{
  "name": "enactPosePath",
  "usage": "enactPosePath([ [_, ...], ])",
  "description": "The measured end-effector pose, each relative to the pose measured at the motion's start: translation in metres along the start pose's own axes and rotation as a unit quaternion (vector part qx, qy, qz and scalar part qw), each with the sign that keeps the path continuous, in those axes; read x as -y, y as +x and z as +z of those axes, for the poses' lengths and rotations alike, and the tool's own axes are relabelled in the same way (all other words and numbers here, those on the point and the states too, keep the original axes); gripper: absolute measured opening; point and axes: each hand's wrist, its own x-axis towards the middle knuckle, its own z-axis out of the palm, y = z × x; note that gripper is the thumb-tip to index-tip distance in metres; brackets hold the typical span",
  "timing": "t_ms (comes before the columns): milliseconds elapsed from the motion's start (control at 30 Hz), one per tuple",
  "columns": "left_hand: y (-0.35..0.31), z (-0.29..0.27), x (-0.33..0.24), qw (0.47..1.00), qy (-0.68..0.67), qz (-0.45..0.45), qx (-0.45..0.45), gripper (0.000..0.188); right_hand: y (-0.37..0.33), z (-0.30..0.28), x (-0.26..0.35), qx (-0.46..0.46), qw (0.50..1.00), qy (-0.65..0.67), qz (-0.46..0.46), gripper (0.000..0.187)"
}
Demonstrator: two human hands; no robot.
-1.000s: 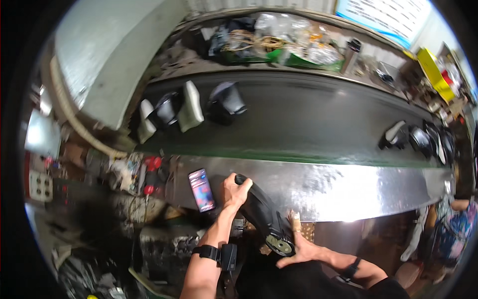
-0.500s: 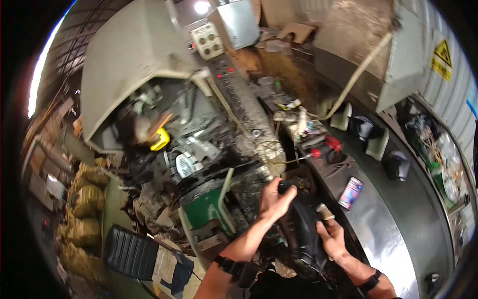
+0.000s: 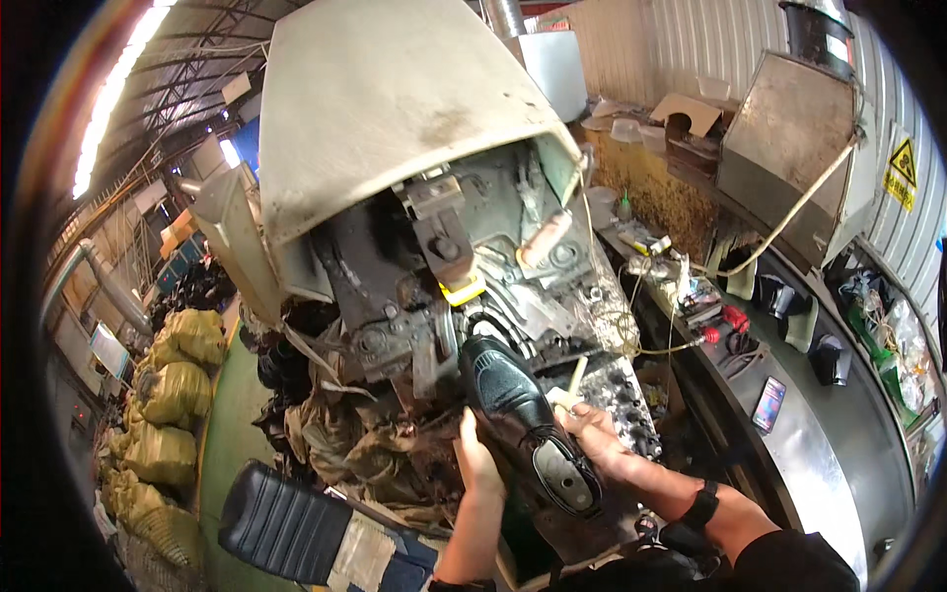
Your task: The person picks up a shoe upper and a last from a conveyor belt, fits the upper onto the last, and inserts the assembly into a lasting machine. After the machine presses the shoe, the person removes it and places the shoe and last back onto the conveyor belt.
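Note:
A black leather lace-up shoe [image 3: 508,390] is tilted between my hands, its toe toward the machine's working parts and a pale plate with a hole showing in its heel-end opening. My left hand [image 3: 479,462] supports its left side, thumb along the edge, the other fingers mostly hidden. On the other side my right hand [image 3: 600,444] is closed, pinching a small cream-coloured piece [image 3: 560,399] beside the laces. The large cream-hooded machine [image 3: 414,109] stands ahead. Its metal press head [image 3: 439,232], with a yellow part [image 3: 462,289] below, is above the toe.
A pale upright bar [image 3: 578,375] rises close to my right hand. At right, a metal-edged conveyor [image 3: 799,464] carries a phone [image 3: 769,405] and black shoe parts [image 3: 832,357]. A black padded chair [image 3: 281,523] is at lower left, with yellow sacks [image 3: 173,395] beyond.
My view has swung toward the machine. The shoe has moved from low beside the conveyor to the machine's front, toe forward. My left hand has shifted from its top end to its left side.

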Motion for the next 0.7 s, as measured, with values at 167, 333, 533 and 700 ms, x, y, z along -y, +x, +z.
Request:
enactPosePath([
  [167,0.006,0.007,-0.004,0.995,-0.055,-0.086,-0.002,0.044,0.048,0.004,-0.021,-0.034,0.999,0.027,0.000,0.026],
  [333,0.035,-0.003,-0.012,0.989,-0.024,-0.143,-0.043,0.044,0.079,0.012,-0.027,-0.064,0.996,0.059,0.006,0.025],
  [533,0.058,0.006,-0.016,0.983,-0.056,-0.169,-0.053,0.047,0.093,0.023,-0.010,-0.092,0.993,0.061,0.033,0.022],
  [700,0.057,0.004,0.010,0.982,0.043,-0.018,-0.181,0.042,0.097,0.020,-0.007,-0.097,0.993,0.028,0.055,0.023],
])
